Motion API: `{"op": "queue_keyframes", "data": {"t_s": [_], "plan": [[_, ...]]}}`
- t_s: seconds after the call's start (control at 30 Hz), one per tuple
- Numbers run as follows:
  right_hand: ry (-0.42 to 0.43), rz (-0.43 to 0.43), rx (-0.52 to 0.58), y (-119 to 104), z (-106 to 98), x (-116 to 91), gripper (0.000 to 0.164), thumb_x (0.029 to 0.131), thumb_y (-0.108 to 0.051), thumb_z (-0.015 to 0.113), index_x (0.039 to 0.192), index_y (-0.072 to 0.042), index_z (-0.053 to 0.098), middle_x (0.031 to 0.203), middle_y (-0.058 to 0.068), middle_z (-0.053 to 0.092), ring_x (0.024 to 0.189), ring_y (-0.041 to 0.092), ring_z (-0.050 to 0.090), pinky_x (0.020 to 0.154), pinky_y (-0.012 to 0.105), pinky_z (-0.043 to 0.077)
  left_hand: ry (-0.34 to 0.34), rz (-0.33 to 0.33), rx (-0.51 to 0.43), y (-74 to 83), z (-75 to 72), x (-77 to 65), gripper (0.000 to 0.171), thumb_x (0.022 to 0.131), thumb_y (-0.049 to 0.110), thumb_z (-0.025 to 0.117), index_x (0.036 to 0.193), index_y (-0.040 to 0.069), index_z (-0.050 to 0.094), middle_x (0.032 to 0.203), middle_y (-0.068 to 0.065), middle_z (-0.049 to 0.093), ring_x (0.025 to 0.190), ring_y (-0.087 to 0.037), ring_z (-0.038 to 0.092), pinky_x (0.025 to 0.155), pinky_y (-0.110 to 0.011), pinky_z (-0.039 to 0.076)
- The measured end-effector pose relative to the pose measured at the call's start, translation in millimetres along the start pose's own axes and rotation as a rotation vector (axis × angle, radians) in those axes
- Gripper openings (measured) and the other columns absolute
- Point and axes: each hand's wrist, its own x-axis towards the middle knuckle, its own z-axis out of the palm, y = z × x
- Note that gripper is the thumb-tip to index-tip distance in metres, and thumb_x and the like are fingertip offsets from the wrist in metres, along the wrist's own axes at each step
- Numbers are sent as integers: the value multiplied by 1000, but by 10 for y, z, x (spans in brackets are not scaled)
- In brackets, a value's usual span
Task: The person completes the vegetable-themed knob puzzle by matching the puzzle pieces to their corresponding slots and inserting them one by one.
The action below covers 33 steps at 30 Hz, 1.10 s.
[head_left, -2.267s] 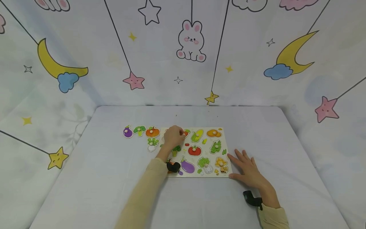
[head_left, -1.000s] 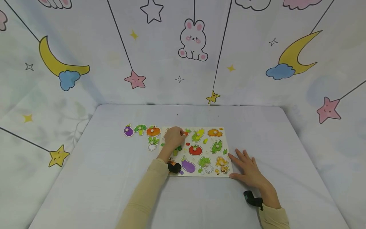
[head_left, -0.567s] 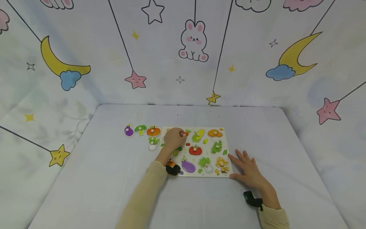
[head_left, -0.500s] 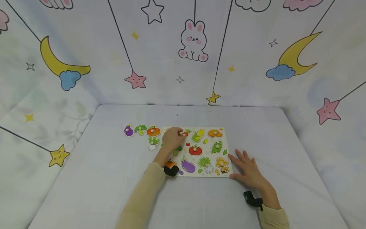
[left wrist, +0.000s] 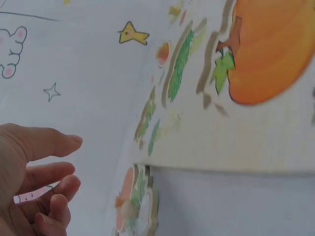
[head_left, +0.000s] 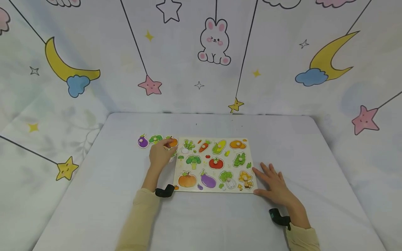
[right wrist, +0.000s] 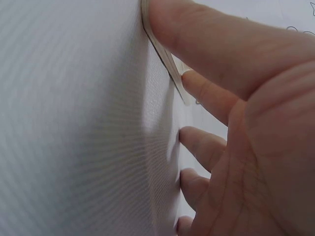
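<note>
A wooden vegetable puzzle board [head_left: 201, 169] lies flat on the table. My left hand [head_left: 161, 153] is just left of it, over the loose pieces, partly covering the pumpkin piece [head_left: 172, 142] and the turnip piece. In the left wrist view, that hand [left wrist: 39, 179] has its thumb and fingers apart with nothing between them. Knobbed pieces, among them the carrot [head_left: 205, 146] and tomato [head_left: 216, 163], sit in the board. My right hand [head_left: 274, 186] is spread on the table, thumb and index finger touching the board's right edge [right wrist: 167, 59].
Loose eggplant [head_left: 142, 141] and broccoli [head_left: 155, 139] pieces lie left of the board. Bare pictures of turnip [head_left: 187, 146], broccoli [head_left: 193, 161], pumpkin [head_left: 187, 180] and eggplant [head_left: 208, 180] show on it. A patterned cloth [head_left: 185, 59] hangs behind the table.
My left hand has let go of the carrot piece and moved left off the board to the loose pieces. The carrot stays in the board; the right hand keeps its place.
</note>
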Motion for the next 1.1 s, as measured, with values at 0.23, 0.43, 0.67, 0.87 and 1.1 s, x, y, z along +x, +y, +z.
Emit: {"op": "queue_keyframes", "data": {"t_s": [0.23, 0.43, 0.67, 0.87, 1.1], "plan": [[-4, 3, 2, -13, -4, 13, 79, 69, -41, 70, 136, -20, 35, 145, 19, 17, 133, 42, 2, 98, 64, 0, -50, -120, 47, -290, -54, -96, 40, 69, 32, 71, 102, 10, 65, 77, -5, 57, 67, -19, 47, 56, -27, 34], [0, 2, 2, -17, -1, 16, 79, 68, -42, 70, 136, -20, 36, 145, 19, 18, 133, 42, 2, 97, 64, 0, -60, -121, -4, -452, 41, -159, 36, 69, 30, 71, 99, 10, 66, 77, -4, 57, 69, -19, 47, 60, -28, 33], [-3, 8, 4, -24, -1, 14, 79, 68, -42, 70, 136, -20, 36, 145, 19, 17, 133, 42, 2, 98, 63, 0, -1, -106, -95, -480, 104, -186, 22, 73, 23, 70, 89, 8, 69, 74, -4, 61, 68, -18, 49, 61, -28, 34], [-5, 11, -6, 0, -1, 14, 80, 68, -44, 69, 137, -20, 35, 146, 18, 17, 133, 41, 1, 98, 64, 0, 24, -105, -85, -465, 139, -189, 18, 74, 22, 68, 87, 9, 69, 73, -4, 62, 68, -17, 50, 60, -27, 35], [-3, 5, 4, 16, 16, 10, 79, 69, -44, 68, 137, -20, 35, 146, 18, 16, 133, 41, 0, 98, 63, -1, 26, -93, -100, -479, 138, -191, 19, 75, 22, 67, 88, 8, 69, 74, -4, 62, 68, -18, 52, 61, -27, 37]]}}
